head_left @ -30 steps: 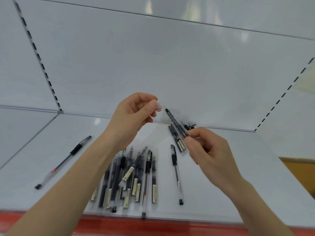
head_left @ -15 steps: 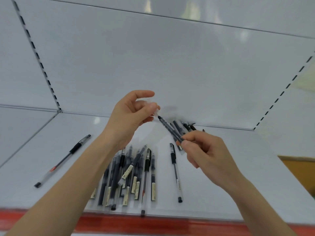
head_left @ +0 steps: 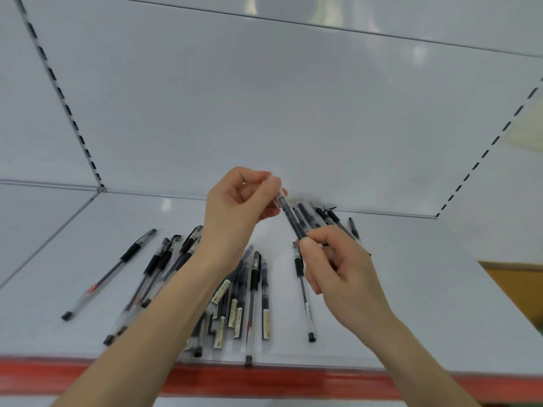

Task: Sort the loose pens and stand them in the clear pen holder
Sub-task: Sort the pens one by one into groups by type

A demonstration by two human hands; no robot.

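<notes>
Pinching a slim pen [head_left: 289,215] between thumb and forefinger, the right hand [head_left: 338,268] grips its dark, smooth barrel at the lower end, with the other fingers curled loosely beneath. The left hand [head_left: 235,207] pinches the same pen's upper end, where a clear plastic cap sits. The pen is tilted and held above a glossy white metal shelf [head_left: 411,289].

Below and left of the slim pen lies a heap of pens [head_left: 235,304], thin translucent tubes with black grips and pale paper labels, partly under the left forearm. Directly below the slim pen a single capped pen [head_left: 304,295] lies on its own. Far to its left rests a clear pen with a black rubber grip [head_left: 108,274]. Just behind it, a cluster of dark pens [head_left: 332,215] leans together; the clear holder's walls are too blurred to make out.
</notes>
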